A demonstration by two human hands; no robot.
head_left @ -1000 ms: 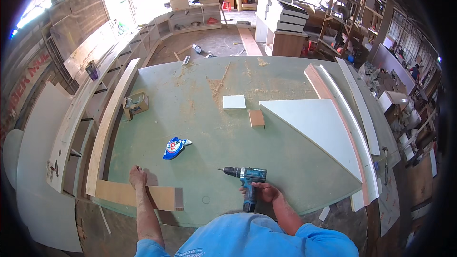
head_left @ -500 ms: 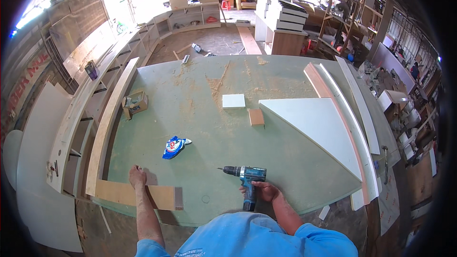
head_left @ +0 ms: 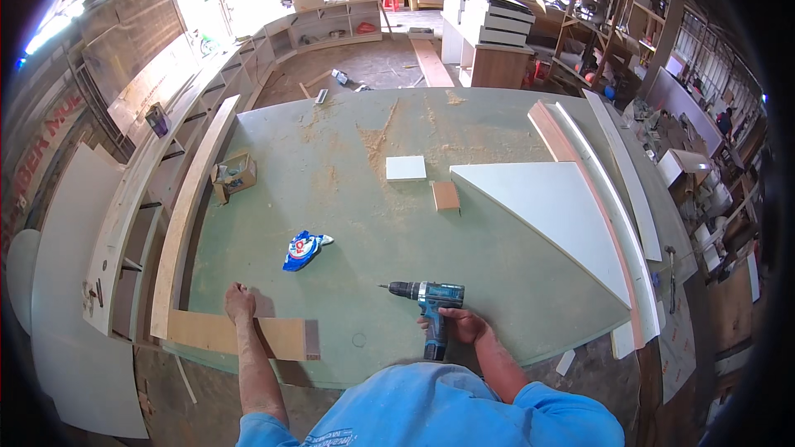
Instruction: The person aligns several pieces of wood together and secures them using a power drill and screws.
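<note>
Right hand (head_left: 465, 325) wrapped around grip of blue-and-black cordless drill (head_left: 435, 308), fingers closed on handle; drill is at near side of green counter (head_left: 373, 236), just in front of blue shirt (head_left: 447, 406), bit pointing left. Can't tell if the drill's base rests on the surface. Left hand (head_left: 240, 304) has fingers curled in, narrow; can't tell whether anything is pinched inside. Left forearm crosses over short tan board (head_left: 203, 333), hand just beyond its far edge. Short board lies crosswise at near left, its left end at long pale board (head_left: 189, 219) running along the counter's left side. Blue-and-white plastic packet (head_left: 304, 251) lies crumpled between the hands, farther out. Open cardboard box (head_left: 236, 174) at left, near the long board. White rectangular block (head_left: 405, 168) past middle, small brown block (head_left: 445, 195) near it, to the right and closer in. Large white triangular panel (head_left: 559, 211) at right, beside reddish-brown strip (head_left: 584, 186). Sawdust (head_left: 373, 145) scattered over far part.
</note>
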